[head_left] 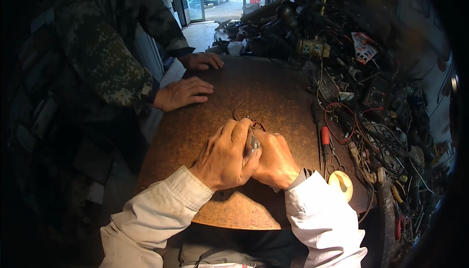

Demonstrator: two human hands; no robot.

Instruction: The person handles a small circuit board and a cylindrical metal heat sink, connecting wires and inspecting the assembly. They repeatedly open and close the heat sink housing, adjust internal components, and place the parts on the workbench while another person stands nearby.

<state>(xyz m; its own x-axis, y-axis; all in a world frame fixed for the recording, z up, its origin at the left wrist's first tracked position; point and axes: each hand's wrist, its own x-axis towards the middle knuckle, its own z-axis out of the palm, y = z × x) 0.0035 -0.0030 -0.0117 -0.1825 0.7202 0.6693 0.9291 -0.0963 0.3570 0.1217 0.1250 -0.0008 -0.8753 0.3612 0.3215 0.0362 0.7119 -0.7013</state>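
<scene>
My left hand (pixel 221 154) and my right hand (pixel 277 159) meet over the middle of the brown table (pixel 249 209). The left is closed, with its thumb and forefinger around a small shiny metal piece (pixel 254 143) whose kind I cannot make out. Pressed up beside it, my right hand is closed too, its fingers mostly hidden, so what it grips does not show. Beyond my fingertips a short dark red wire (pixel 259 125) loops out, and a thin brownish wire (pixel 238 110) sticks up.
Another person's two hands (pixel 183 93) rest on the table's far left edge. Along the right edge lie a red-handled screwdriver (pixel 325 136), scissors (pixel 336 163) and a round yellowish lid-like disc (pixel 341 186). Tangled cables and parts (pixel 386 136) heap up beyond, with a socket box (pixel 312 48).
</scene>
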